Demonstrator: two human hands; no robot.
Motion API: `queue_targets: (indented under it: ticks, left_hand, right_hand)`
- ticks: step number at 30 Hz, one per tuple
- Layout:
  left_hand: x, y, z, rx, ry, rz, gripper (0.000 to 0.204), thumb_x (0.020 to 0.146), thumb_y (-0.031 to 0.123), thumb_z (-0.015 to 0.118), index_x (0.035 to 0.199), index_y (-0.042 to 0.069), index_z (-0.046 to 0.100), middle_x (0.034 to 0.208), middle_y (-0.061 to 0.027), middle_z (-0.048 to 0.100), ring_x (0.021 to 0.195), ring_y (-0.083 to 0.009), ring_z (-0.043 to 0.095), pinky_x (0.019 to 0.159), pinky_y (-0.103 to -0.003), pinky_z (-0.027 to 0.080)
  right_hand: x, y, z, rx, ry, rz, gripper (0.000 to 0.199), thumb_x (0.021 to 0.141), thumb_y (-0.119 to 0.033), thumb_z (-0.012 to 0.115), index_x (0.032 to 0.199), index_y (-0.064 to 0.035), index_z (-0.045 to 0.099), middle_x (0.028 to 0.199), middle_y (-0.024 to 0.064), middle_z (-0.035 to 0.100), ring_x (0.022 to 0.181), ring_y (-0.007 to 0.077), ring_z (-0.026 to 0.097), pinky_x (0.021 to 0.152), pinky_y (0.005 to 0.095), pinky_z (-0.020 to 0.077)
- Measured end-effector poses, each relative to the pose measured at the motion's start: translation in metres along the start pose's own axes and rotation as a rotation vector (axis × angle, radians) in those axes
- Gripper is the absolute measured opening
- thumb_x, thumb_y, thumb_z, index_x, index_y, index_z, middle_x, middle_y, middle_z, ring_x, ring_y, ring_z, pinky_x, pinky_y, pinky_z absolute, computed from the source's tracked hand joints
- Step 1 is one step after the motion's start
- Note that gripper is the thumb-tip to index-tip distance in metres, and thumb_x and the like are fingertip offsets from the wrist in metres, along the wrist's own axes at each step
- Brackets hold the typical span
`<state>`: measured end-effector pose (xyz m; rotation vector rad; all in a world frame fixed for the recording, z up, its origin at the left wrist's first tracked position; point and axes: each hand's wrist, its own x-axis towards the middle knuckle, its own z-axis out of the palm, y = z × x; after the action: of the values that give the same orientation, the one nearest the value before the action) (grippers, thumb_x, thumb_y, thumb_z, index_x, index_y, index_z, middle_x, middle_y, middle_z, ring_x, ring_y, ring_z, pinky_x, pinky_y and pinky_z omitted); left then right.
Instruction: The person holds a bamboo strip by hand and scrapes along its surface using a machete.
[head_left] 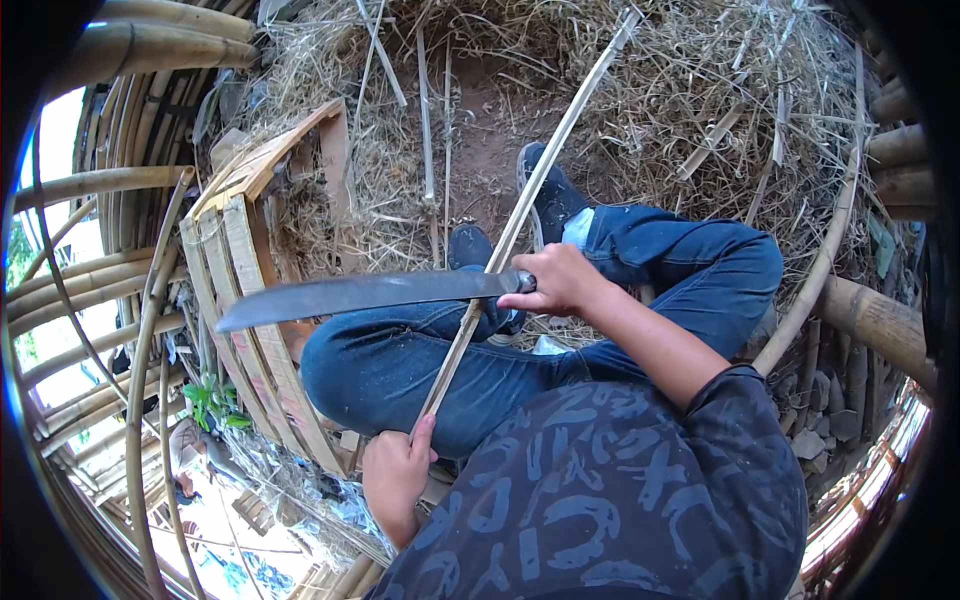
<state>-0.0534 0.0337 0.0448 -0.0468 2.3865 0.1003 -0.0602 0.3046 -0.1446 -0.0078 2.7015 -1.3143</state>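
Observation:
My right hand (552, 280) is wrapped round the handle of a machete (365, 293), whose long dark blade points left across my legs. A long split bamboo strip (545, 165) slants from my left side up to the far right, and the blade crosses it close to the handle. Whether the edge bites into the strip I cannot tell. Down by my thigh, my left hand (398, 468) grips the strip's near end, thumb along it. My legs (440, 370) in blue jeans are folded under the strip.
A wooden slatted crate (240, 260) stands at the left beside my knee. Dry straw and shavings (680, 110) cover the ground, with loose bamboo slivers (425, 120) in them. Bamboo pole walls enclose both sides; a thick pole (875, 320) juts in at the right. A green plant (212, 400) grows near the crate.

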Motion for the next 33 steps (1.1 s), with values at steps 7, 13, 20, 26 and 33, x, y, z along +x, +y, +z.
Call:
queue_targets:
  ticks: [7, 13, 20, 26, 33]
  left_hand:
    - [0.001, 0.005, 0.001, 0.036, 0.013, -0.014, 0.061, 0.093, 0.050, 0.051, 0.056, 0.004, 0.069, 0.053, -0.0153, 0.060, 0.056, -0.0357, 0.063, 0.061, -0.043, 0.050]
    - [-0.003, 0.005, -0.003, 0.017, 0.019, 0.014, 0.062, 0.094, 0.048, 0.050, 0.055, 0.003, 0.067, 0.052, -0.0154, 0.060, 0.055, -0.0353, 0.063, 0.061, -0.043, 0.050]
    - [-0.003, -0.002, 0.002, -0.069, 0.059, 0.057, 0.062, 0.093, 0.050, 0.051, 0.056, 0.003, 0.067, 0.053, -0.0154, 0.060, 0.057, -0.0352, 0.064, 0.062, -0.043, 0.050]
    - [-0.005, -0.001, -0.007, -0.051, -0.034, 0.009, 0.064, 0.092, 0.052, 0.051, 0.055, 0.002, 0.067, 0.053, -0.0141, 0.061, 0.060, -0.0347, 0.064, 0.066, -0.042, 0.051]
    - [-0.006, 0.002, -0.001, -0.022, 0.076, 0.046, 0.063, 0.091, 0.049, 0.055, 0.051, 0.001, 0.063, 0.051, -0.0162, 0.059, 0.055, -0.0371, 0.062, 0.059, -0.044, 0.049]
  right_hand:
    - [-0.001, 0.106, -0.027, -0.140, 0.079, 0.286, 0.070, 0.074, -0.076, 0.051, 0.073, -0.0073, 0.066, 0.072, 0.0198, 0.065, 0.073, 0.0394, 0.065, 0.063, 0.0481, 0.0513]
    - [0.012, 0.126, -0.035, -0.332, 0.116, 0.153, 0.077, 0.070, -0.083, 0.048, 0.072, -0.0078, 0.064, 0.068, 0.0186, 0.064, 0.071, 0.0406, 0.064, 0.061, 0.0504, 0.0501]
    - [-0.020, 0.150, -0.063, -0.401, 0.223, 0.375, 0.073, 0.073, -0.079, 0.049, 0.081, -0.0082, 0.068, 0.072, 0.0205, 0.066, 0.079, 0.0398, 0.066, 0.068, 0.0494, 0.0513]
    - [-0.043, 0.166, -0.097, -0.130, 0.396, 0.790, 0.071, 0.085, -0.070, 0.045, 0.075, -0.0037, 0.068, 0.076, 0.0225, 0.066, 0.080, 0.0418, 0.065, 0.070, 0.0478, 0.0486]
    - [-0.023, 0.044, -0.053, 0.014, 0.108, 0.414, 0.055, 0.083, -0.062, 0.057, 0.085, -0.0084, 0.071, 0.075, 0.0194, 0.067, 0.074, 0.0387, 0.065, 0.065, 0.0460, 0.0501]
